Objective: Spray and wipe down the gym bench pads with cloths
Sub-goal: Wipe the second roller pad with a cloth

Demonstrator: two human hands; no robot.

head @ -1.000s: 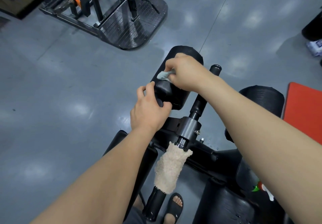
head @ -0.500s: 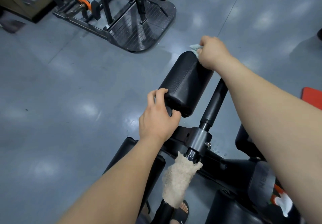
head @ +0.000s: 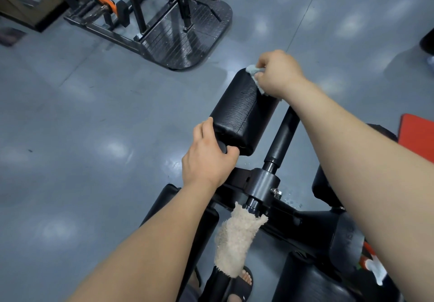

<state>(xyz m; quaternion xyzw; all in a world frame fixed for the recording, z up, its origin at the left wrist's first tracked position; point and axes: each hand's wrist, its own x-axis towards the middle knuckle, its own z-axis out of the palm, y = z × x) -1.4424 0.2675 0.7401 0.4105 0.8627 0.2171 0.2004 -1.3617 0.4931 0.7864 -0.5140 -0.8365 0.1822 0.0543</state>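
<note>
Roller pad point(head: 242, 111), mid-frame: my left hand point(head: 206, 158) curls its fingers point(head: 204, 127) round the lower end to steady it while my right hand point(head: 279, 73) pinches a pale cloth point(head: 252, 70) against the upper end.

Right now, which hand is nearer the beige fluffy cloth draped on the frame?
Left. The left hand grips the near end of the roller pad, close to the beige cloth; the right hand holds a pale cloth at its far end.
</note>
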